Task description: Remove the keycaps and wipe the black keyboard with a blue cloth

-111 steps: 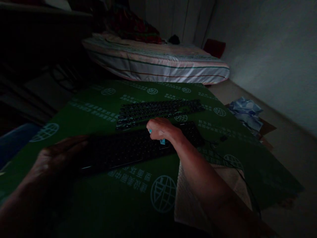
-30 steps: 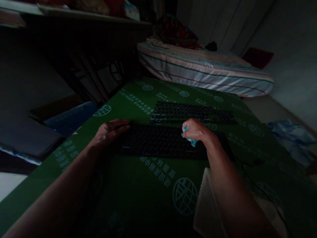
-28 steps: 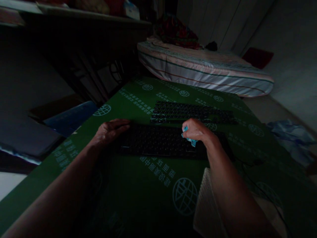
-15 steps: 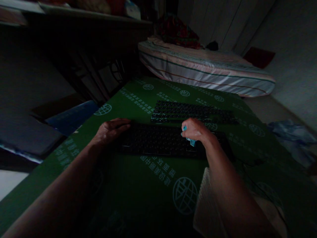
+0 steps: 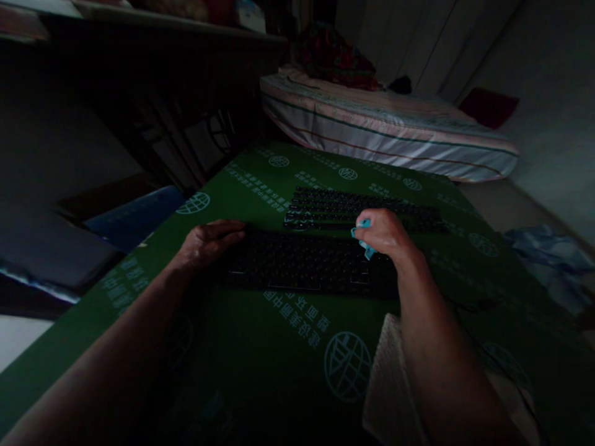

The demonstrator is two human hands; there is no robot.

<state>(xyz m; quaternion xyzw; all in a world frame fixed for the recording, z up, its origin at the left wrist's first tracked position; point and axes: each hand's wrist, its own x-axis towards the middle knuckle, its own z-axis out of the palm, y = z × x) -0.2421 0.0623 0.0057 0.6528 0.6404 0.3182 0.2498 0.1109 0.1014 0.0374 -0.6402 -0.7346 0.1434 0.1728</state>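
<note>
A black keyboard [image 5: 297, 263] lies on the green table, its key area showing rows of small bumps where keycaps are absent. My left hand [image 5: 207, 243] holds its far left corner, fingers and thumb close together there. Over the keyboard's right part, my right hand [image 5: 381, 232] is closed around a small light-blue cleaning tool [image 5: 368, 249]; its working end is hard to make out. Just beyond the keyboard, loose black keycaps [image 5: 334, 207] lie in rows, partly hidden behind my right hand.
The green printed table cover [image 5: 288, 353] spreads all round. A pale folded cloth [image 5: 385, 384] lies under my right forearm. A dark cable [image 5: 469, 306] runs off to the right. Past the table stands a bed [image 5: 395, 130]; a blue bin-like thing [image 5: 134, 217] is at left.
My right hand, with the blue tool, has moved a little away from me and to the right, nearer the keycaps. My left hand stays at the keyboard's corner.
</note>
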